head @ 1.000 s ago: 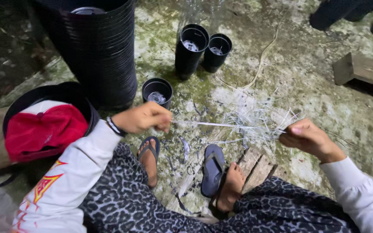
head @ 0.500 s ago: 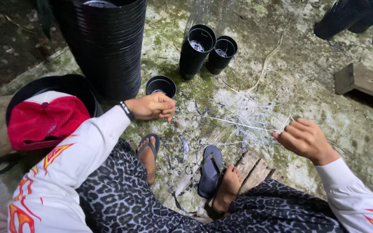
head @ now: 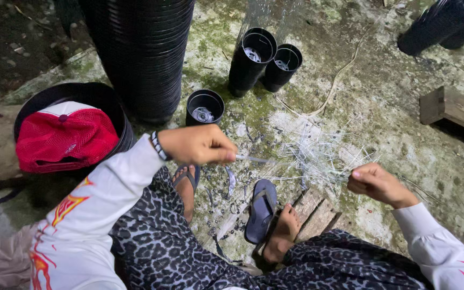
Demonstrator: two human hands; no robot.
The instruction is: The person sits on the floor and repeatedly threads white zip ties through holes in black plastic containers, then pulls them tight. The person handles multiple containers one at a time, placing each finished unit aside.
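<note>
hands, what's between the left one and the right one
In the head view, a thin pale strand runs from the left hand toward the right hand, crossing a loose tangle of pale strips on the mossy ground.

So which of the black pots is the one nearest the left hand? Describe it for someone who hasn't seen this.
Start at the tall stack of black pots at the top. At its foot, on the mossy ground, stands a single short black pot, just above the left hand. Unlike the two taller stacks behind, it stands alone.
</note>
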